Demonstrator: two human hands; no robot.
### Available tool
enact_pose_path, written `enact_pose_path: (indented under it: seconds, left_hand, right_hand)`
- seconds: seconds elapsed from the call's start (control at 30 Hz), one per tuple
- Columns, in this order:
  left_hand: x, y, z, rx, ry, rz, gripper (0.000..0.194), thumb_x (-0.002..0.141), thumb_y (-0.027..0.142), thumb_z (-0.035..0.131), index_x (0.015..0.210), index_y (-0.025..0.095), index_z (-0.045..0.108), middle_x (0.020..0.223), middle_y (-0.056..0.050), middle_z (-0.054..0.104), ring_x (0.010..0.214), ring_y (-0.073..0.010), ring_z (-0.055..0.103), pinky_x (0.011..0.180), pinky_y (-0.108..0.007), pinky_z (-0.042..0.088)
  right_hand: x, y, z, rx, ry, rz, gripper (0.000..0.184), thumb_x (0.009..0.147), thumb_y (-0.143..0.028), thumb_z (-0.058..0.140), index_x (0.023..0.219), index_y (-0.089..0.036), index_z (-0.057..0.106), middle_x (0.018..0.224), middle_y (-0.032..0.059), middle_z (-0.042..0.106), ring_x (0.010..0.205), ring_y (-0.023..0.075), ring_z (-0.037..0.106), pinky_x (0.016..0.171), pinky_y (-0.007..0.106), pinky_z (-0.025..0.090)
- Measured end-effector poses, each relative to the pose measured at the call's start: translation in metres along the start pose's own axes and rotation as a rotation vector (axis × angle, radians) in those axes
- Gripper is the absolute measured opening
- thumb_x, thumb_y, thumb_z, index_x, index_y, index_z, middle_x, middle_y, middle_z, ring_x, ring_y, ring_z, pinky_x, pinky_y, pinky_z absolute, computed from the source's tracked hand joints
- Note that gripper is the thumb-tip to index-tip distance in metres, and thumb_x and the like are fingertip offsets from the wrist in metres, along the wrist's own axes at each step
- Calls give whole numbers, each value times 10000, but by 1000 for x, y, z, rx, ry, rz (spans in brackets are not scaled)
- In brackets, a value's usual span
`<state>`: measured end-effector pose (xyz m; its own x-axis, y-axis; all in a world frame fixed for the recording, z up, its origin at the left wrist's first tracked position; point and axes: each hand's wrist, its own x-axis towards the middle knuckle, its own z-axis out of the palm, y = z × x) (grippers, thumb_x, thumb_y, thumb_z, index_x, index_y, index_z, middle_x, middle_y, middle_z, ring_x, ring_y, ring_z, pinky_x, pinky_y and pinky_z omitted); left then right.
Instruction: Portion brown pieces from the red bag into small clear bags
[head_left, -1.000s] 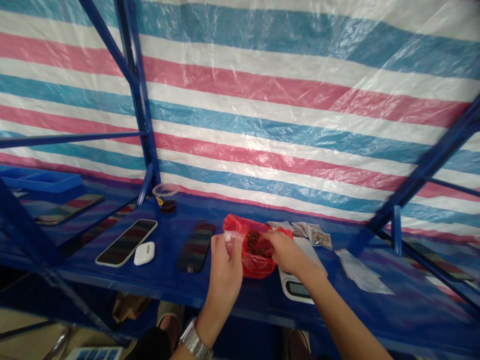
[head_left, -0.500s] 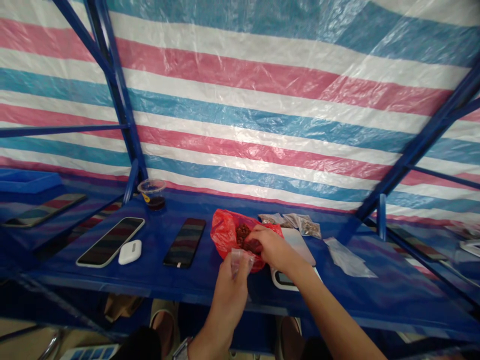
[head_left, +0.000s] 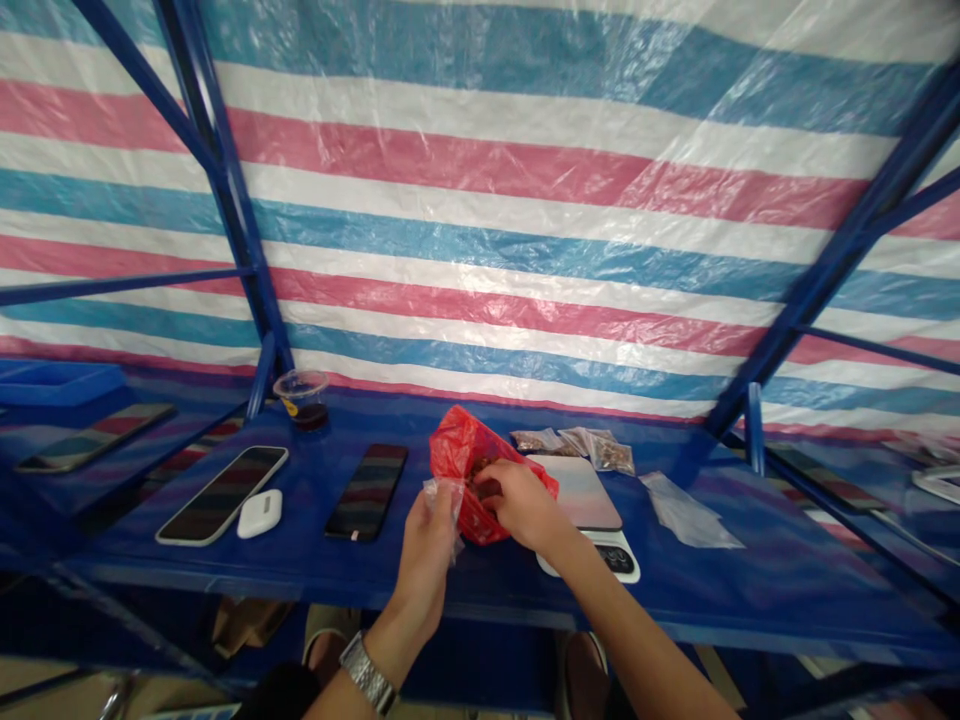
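Observation:
A red plastic bag lies open on the blue shelf, with small brown pieces inside it. At its near left edge, my left hand pinches a small clear plastic bag. My right hand reaches into the red bag's mouth from the right, fingers curled among the brown pieces; the fingertips are partly hidden, so what they grip does not show. Under my right forearm stands a white digital scale with a dark display.
Filled clear packets lie behind the scale, and flat clear bags to its right. On the left are a black phone, a pale-rimmed phone, a white earbud case and a cup of dark liquid. Blue posts flank the shelf.
My left hand has shifted left with the clear bag, away from my right hand. My right hand has moved slightly left, deeper into the red bag. More of the scale's display shows.

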<state>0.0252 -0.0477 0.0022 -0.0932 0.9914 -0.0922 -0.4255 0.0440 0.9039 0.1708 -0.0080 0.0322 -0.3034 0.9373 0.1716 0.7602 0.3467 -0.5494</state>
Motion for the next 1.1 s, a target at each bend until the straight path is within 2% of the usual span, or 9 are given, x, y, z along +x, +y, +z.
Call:
enact_pose_path:
  seconds: [0.2, 0.33, 0.43, 0.5, 0.57, 0.67, 0.77, 0.93, 1.1]
  left_hand:
    - [12, 3, -6, 137, -29, 42, 496, 840, 614, 669, 1052, 166, 695, 915, -56, 721, 807, -184, 658, 756, -299, 524]
    - [19, 12, -14, 490, -54, 326, 389, 897, 526, 615, 1043, 178, 706, 1037, -94, 684, 995, -247, 640, 953, -402, 501]
    - [23, 15, -20, 740, 84, 543, 339, 863, 441, 669, 1112, 216, 720, 1199, -118, 596, 1148, -297, 555, 1071, -496, 433]
    - [24, 14, -23, 847, 107, 598, 338, 869, 390, 683, 1179, 255, 707, 1261, -108, 574, 1180, -304, 518, 1094, -525, 409]
    - [24, 12, -24, 904, 44, 603, 341, 898, 343, 672, 1232, 276, 675, 1257, -86, 611, 1180, -298, 509, 1096, -526, 404]
    - [24, 8, -23, 948, -12, 595, 374, 913, 283, 673, 1284, 270, 630, 1250, -76, 656, 1215, -303, 489, 1091, -519, 401]
    - [23, 7, -23, 987, -56, 616, 414, 918, 239, 664, 1325, 258, 593, 1275, -87, 659, 1228, -307, 478, 1078, -511, 403]
    - [20, 6, -23, 994, -184, 647, 395, 957, 185, 565, 1348, 241, 541, 1295, -99, 635, 1236, -293, 471, 1070, -495, 399]
    - [20, 2, -19, 896, -129, 602, 319, 957, 240, 555, 1274, 204, 557, 1242, -113, 630, 1198, -296, 488, 1057, -494, 409]
  right_hand:
    - [3, 10, 13, 361, 98, 45, 430, 711, 55, 496, 978, -167, 750, 998, 78, 797, 901, 196, 753, 822, 295, 586]
    - [8, 21, 17, 537, 114, 44, 325, 729, -23, 562, 958, -188, 723, 964, 57, 795, 911, 206, 750, 876, 336, 589]
    - [9, 27, 12, 643, 158, 36, 252, 766, -115, 610, 985, -195, 705, 984, 59, 788, 942, 215, 744, 927, 372, 577]
    - [9, 26, 6, 683, 190, 8, 240, 794, -171, 634, 1024, -193, 699, 1028, 70, 781, 974, 222, 739, 959, 393, 564]
    - [6, 19, -1, 700, 201, -40, 250, 822, -202, 641, 1066, -194, 696, 1080, 78, 768, 1006, 224, 730, 978, 400, 553]
    - [1, 3, -10, 640, 187, -102, 272, 849, -167, 623, 1108, -207, 697, 1110, 68, 751, 1015, 214, 718, 971, 392, 546]
    - [-5, -13, -15, 447, 199, -174, 308, 854, -89, 609, 1103, -229, 723, 1111, 55, 728, 1042, 206, 688, 998, 386, 518]
    - [-11, -27, -16, 253, 176, -350, 431, 913, -21, 522, 1182, -285, 729, 1188, 45, 655, 1092, 174, 650, 1000, 328, 511]
    - [-17, -35, -14, 132, 114, -406, 502, 928, -17, 502, 1289, -321, 673, 1264, 39, 617, 1108, 179, 644, 1022, 339, 519]
